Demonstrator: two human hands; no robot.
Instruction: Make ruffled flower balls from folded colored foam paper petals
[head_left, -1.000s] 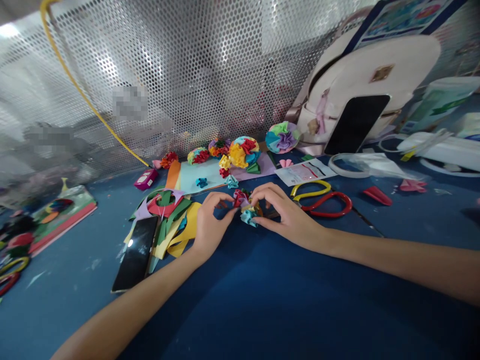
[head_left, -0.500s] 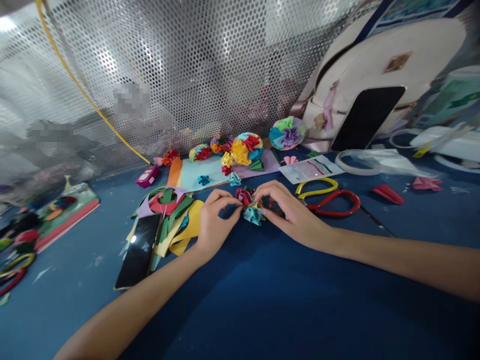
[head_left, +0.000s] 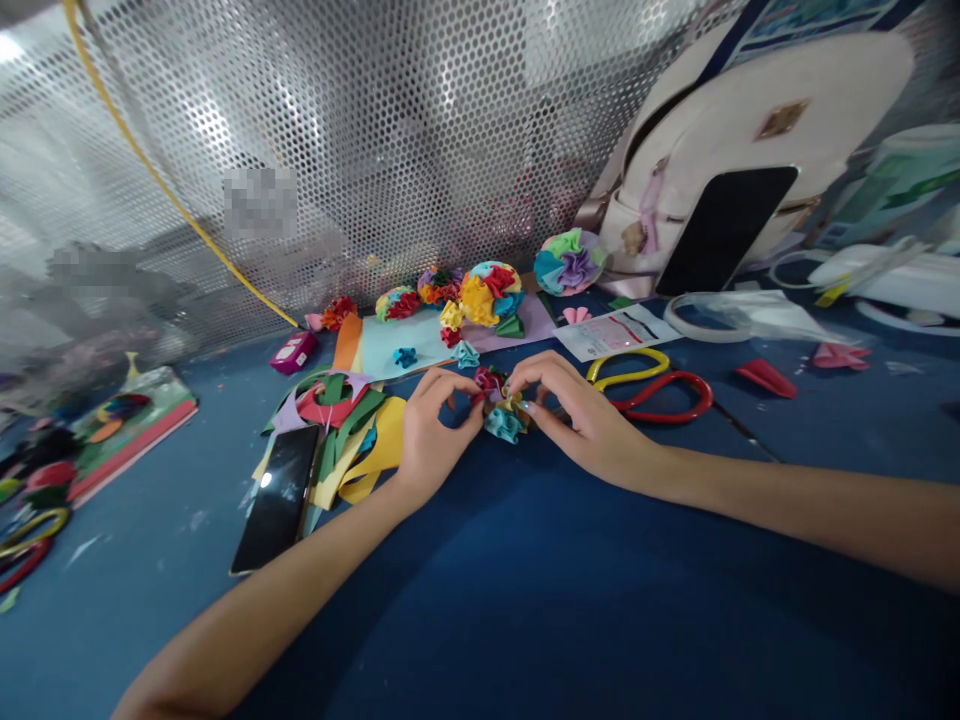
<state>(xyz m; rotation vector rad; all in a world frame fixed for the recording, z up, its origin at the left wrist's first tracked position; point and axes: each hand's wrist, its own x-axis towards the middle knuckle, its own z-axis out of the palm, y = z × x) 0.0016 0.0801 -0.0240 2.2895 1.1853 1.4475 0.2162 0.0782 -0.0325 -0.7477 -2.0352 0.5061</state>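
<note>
Between my two hands, low over the blue table (head_left: 480,600), is a small ruffled cluster (head_left: 502,424) in crimson, yellow and light blue. My left hand (head_left: 442,428) pinches its crimson side with thumb and forefinger. From the right, the curled fingers of my right hand (head_left: 574,410) grip its yellow part. The light blue ruffle faces me, below the fingertips. Just behind the hands lie a pale blue ruffled piece (head_left: 465,354) and a darker blue one (head_left: 404,357). Fingers hide part of the cluster.
Left are paper scraps (head_left: 382,445), a black phone (head_left: 277,500) and a magenta box (head_left: 293,352). Scissors (head_left: 667,397) with yellow and red handles lie right. Behind stand ruffled balls (head_left: 570,262), a backpack (head_left: 750,130) with another phone (head_left: 727,230), and a perforated metal panel (head_left: 420,130).
The view has shifted slightly, so objects at the right appear a little further left. Both hands stay on the cluster, with small changes in finger position; more of its crimson part shows.
</note>
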